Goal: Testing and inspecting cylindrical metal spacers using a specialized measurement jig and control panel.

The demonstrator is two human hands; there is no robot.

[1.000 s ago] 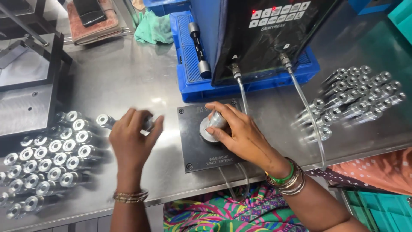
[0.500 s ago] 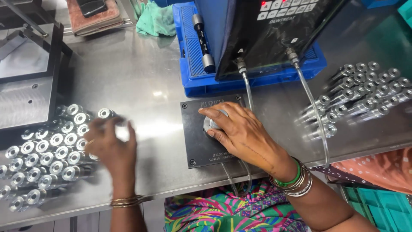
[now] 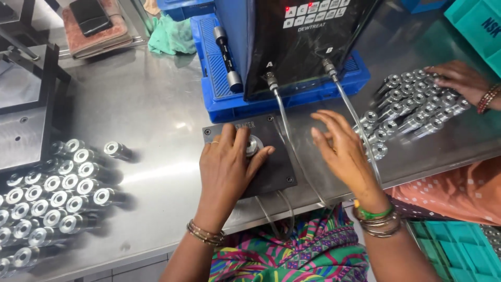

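Metal cylinder sits upright in the dark plate, likely seated for testing; your left hand pinches it, your right hand hovers spread at three o'clock.

Left hand: bare, a thin ring on one finger, a stack of slim gold-toned bangles at the wrist. Right hand: bare, a green bangle above several metal bangles at the wrist. Garment: multicoloured patterned fabric in green, pink, blue and yellow.
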